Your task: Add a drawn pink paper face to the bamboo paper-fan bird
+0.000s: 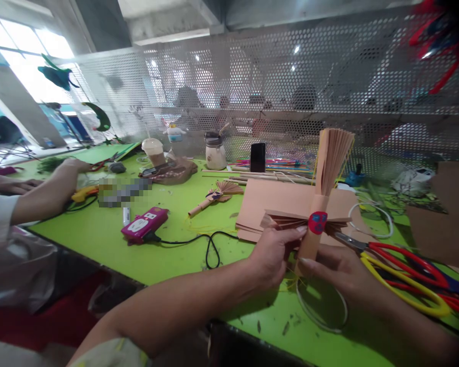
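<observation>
A pleated brown-paper figure (323, 178) stands nearly upright between my hands, with a fan-like top, folded side wings and a red round patch on its rolled body. My left hand (274, 250) grips it from the left, thumb just below the patch. Lower down, my right hand (334, 270) pinches the rolled tube. A pale ring of cord (323, 326) lies on the green table below the figure, partly hidden by my right hand. Right of that hand are scissors with red and yellow handles (405, 275). Brown paper sheets (275, 199) lie behind the figure.
A similar smaller paper figure (216, 196) rests mid-table. Left of it sits a purple box (144, 225) with a black cable. Farther back are a phone (257, 157), a jar (215, 153) and a drink cup (153, 151). Another person's arm (48, 193) reaches in at left.
</observation>
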Demonstrator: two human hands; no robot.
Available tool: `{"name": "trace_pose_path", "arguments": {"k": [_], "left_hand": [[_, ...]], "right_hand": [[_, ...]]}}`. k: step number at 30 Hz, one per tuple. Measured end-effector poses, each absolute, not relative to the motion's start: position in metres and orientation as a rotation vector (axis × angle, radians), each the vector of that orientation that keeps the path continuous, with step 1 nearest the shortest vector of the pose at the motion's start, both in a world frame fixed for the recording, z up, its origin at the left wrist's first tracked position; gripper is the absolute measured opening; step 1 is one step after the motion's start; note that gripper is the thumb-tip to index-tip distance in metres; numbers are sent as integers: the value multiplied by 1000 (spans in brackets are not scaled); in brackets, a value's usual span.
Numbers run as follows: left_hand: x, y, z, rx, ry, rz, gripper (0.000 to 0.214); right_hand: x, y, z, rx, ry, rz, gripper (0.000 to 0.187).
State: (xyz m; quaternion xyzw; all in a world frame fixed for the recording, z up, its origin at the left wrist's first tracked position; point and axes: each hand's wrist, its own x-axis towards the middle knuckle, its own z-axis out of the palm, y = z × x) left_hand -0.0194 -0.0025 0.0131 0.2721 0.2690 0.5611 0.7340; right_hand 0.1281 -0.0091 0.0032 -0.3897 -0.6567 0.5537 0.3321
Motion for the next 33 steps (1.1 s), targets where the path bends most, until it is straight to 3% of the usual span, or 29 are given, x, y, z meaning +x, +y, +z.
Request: {"name": "trace_pose_path", "arguments": {"k": [33], "left_hand": [[-19, -2, 6, 594, 583, 1202, 20]], "right_hand": [[133, -3, 0, -998, -1710, 1468, 39]]}}
